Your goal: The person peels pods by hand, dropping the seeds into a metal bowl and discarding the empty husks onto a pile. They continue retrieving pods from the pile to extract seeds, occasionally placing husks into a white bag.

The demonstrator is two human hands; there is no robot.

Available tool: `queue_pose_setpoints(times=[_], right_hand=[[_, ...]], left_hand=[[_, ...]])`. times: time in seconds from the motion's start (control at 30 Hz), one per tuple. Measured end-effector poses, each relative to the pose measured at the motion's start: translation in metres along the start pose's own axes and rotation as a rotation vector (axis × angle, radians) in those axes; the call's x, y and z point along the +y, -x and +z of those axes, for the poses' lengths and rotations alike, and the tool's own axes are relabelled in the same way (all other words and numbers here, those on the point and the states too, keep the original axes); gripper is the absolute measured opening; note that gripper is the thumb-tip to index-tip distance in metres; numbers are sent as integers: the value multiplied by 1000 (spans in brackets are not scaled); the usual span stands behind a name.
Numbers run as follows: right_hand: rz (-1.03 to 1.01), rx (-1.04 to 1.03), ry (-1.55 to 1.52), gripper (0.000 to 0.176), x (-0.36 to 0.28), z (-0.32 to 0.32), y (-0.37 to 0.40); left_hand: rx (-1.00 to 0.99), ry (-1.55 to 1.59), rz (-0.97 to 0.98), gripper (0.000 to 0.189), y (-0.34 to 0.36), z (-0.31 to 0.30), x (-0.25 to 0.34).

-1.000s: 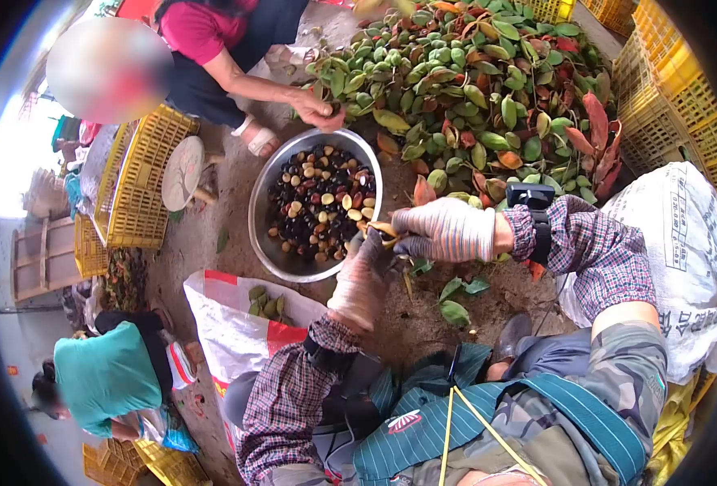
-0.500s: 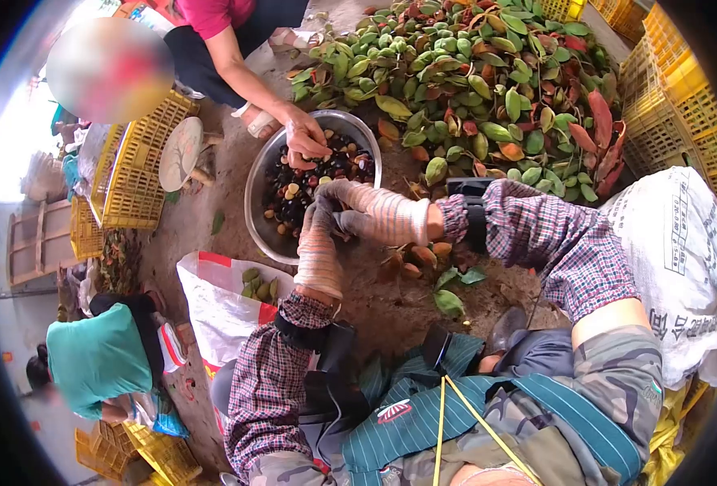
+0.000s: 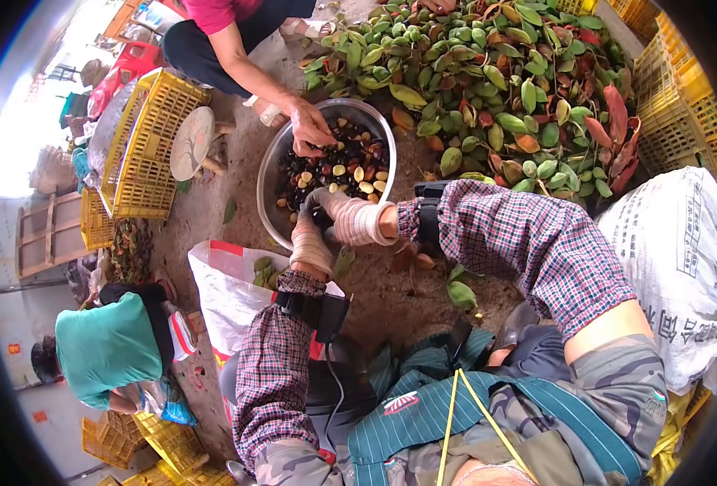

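The left hand (image 3: 310,235) and right hand (image 3: 347,214) meet at the near rim of the metal bowl (image 3: 268,182) holding the seeds (image 3: 358,173), their grip hidden; working on there likely calls for steady fingers.

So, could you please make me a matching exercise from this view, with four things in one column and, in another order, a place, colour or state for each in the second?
Things:
1. Basin
2. Stool
3. The wearer's left hand
4. Pod pile

Descriptions:
A. Gloved, close beside the right hand
B. Mostly green, with some red and brown
C. Round-topped, next to a yellow crate
D. Metallic, with dark and pale seeds inside

Right pairs: 1-D, 2-C, 3-A, 4-B
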State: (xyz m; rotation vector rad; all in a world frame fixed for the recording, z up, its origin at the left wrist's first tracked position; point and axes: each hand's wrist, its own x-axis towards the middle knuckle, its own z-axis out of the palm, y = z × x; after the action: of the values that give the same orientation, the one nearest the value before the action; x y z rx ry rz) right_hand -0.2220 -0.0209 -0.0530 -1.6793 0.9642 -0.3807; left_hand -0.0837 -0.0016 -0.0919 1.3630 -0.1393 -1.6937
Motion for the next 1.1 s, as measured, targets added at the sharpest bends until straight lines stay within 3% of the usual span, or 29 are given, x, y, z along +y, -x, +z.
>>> queue_pose_setpoints(times=[0.03,0.17,0.2,0.23,0.3,0.37,0.43,0.47,0.53,0.57,0.63,0.67,0.7,0.77,0.8,0.9,0.93,0.97,1.07,1.1], right_hand=[[51,10,191,61,-6,-6,2],[81,-92,360,50,-11,-18,-11],[31,-106,339,42,-9,-19,-16],[-49,-44,439,46,-5,-16,-20],[-130,42,616,47,-1,-21,-33],[-145,95,490,49,8,-31,-45],[-167,204,558,51,10,-48,-34],[-164,167,591,47,15,-57,-30],[-10,-137,590,39,23,-71,-13],[75,-322,551,37,30,-75,1],[63,-452,453,37,69,-62,34],[49,-507,665,36,81,-51,41],[34,-560,881,34,94,-40,46],[400,-341,829,30,112,-15,53],[9,-475,1009,25,156,-9,52],[-121,-405,810,20,113,-42,64],[-200,-188,700,18,113,-47,73],[-250,-136,668,18,111,-53,72],[-94,-283,857,22,94,-67,71],[87,-479,970,30,88,-64,66]], left_hand=[[-27,32,-32,42,4,4,0],[-70,69,-98,43,21,18,-3],[-100,51,-87,42,22,20,-4],[-130,34,-78,41,24,20,-6],[-126,-11,-14,26,23,19,-6],[8,-144,149,22,-2,-15,-2],[20,-306,240,22,7,-30,24],[61,-580,357,25,18,-38,33],[193,-1195,508,30,26,-72,53],[235,-1562,489,30,18,-107,56],[198,-2158,358,31,-2,-180,47],[311,-2330,105,32,12,-167,42],[263,-2280,264,32,21,-151,37],[173,-2158,568,33,35,-120,32],[86,-2042,742,29,34,-109,31],[-16,-1579,841,19,60,-40,15],[-121,-1352,697,16,78,-17,8],[-225,-1122,554,13,92,0,0],[-324,-1278,533,14,84,-3,-24],[-392,-1267,504,15,77,-7,-30]])
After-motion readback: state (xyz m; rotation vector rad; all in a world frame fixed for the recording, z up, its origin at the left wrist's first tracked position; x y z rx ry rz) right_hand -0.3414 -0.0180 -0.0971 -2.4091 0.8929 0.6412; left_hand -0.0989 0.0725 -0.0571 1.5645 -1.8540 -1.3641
